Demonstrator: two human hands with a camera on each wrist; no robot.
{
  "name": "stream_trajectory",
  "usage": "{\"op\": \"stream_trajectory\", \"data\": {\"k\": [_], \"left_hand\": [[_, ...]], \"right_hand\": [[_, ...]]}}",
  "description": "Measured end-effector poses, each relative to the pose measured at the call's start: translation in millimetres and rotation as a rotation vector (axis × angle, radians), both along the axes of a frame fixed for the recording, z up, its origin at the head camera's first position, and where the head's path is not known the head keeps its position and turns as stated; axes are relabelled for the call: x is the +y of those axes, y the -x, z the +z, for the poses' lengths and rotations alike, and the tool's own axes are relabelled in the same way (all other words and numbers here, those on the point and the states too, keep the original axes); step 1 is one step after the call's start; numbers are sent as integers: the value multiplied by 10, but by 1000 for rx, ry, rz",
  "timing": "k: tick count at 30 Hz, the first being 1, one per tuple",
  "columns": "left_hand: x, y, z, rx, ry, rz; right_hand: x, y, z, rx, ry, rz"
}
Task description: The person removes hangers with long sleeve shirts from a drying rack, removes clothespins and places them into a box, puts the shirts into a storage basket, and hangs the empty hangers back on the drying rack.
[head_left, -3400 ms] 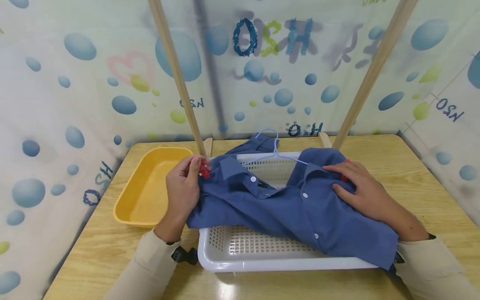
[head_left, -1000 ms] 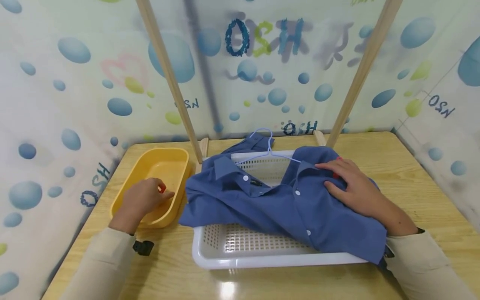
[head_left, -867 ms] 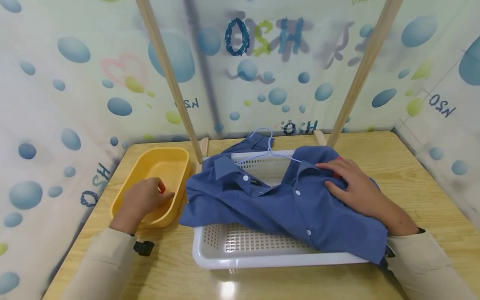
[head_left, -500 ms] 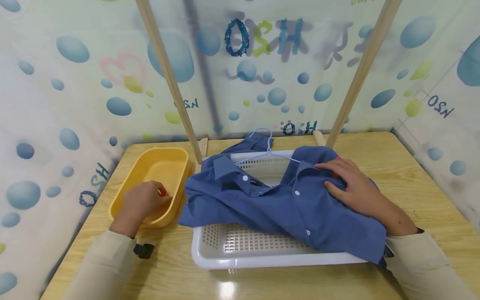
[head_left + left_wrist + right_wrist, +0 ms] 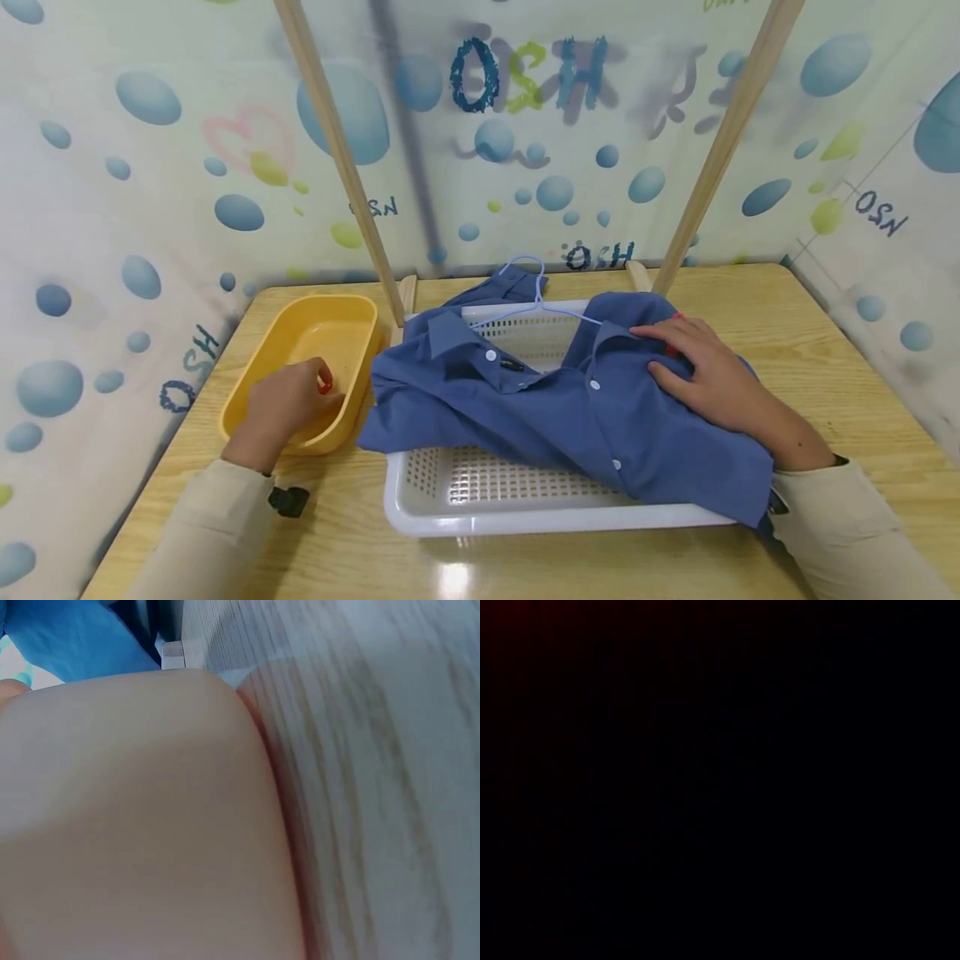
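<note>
The left hand point(image 5: 291, 400) pinches a red clip point(image 5: 324, 386) inside the yellow basin point(image 5: 327, 340); the right hand point(image 5: 705, 383) rests, fingers extended, on the blue button-up shirt point(image 5: 540, 421) draped over the white basket point(image 5: 555, 521).

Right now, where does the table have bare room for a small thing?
Bare table shows right of the shirt and right hand, and in front of the white basket, between the sleeves. Crowded: the yellow tub, where the left hand is, and the basket, partly under shirt and hanger.

this looks like a tabletop booth, with bubble-printed sheets point(image 5: 547, 229) walling in a wood-grain table point(image 5: 817, 358).
</note>
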State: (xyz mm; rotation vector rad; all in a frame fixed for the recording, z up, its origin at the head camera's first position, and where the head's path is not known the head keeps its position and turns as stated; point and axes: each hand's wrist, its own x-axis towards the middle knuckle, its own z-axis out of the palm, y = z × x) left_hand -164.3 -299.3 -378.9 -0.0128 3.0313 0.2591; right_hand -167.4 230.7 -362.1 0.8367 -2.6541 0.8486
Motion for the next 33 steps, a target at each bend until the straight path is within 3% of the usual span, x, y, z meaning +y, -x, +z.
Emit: {"op": "stream_trajectory", "data": {"k": [17, 24, 33], "left_hand": [[-34, -4, -33, -9, -14, 1], [-51, 8, 1, -40, -10, 32], [-64, -9, 134, 46, -56, 40]], "right_hand": [[-7, -2, 6, 6, -7, -3], [-7, -7, -7, 1, -3, -4], [13, -8, 8, -22, 87, -43]]}}
